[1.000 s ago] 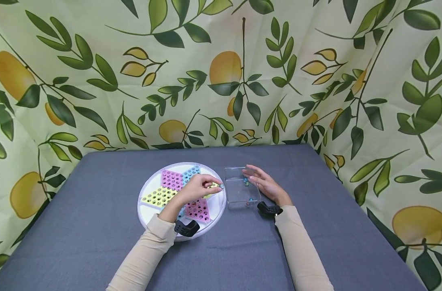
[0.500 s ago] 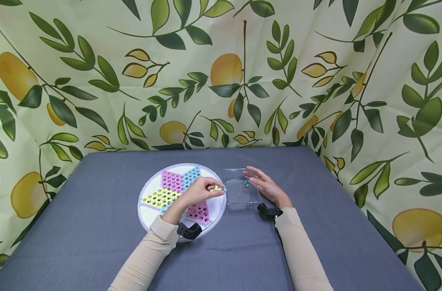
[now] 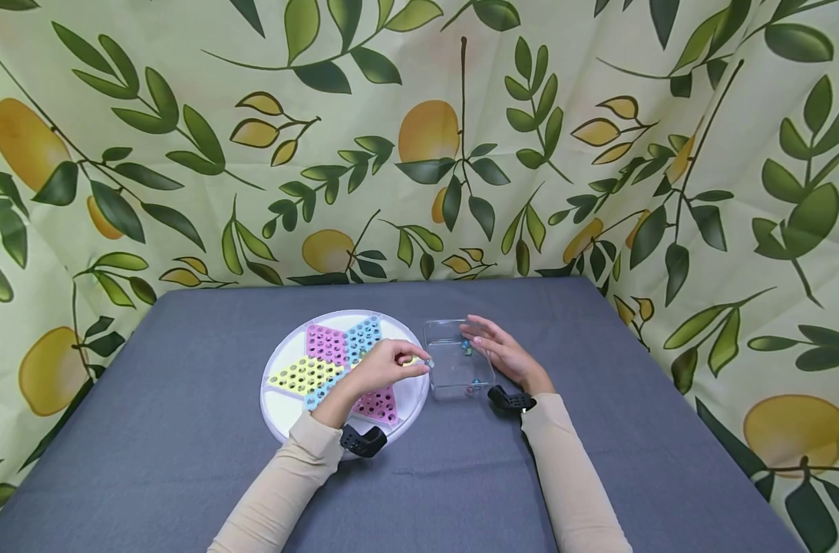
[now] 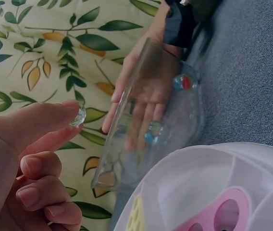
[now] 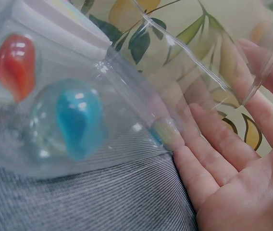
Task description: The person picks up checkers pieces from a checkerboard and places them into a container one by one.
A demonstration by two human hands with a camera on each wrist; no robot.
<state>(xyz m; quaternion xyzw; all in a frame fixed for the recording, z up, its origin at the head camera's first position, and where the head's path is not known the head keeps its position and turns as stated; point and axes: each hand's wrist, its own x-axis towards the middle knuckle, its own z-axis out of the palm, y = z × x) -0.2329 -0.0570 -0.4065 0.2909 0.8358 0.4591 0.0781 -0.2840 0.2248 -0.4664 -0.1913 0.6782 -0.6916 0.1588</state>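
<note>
At tip of left grip (image 3: 378,366): pinched glass marble (image 4: 80,117).

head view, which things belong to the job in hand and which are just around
In the job: left hand, clear marble it pinches, clear box, right hand beside it, marbles inside, game board
Just around: grey tablecloth, leafy backdrop, wrist straps
</note>
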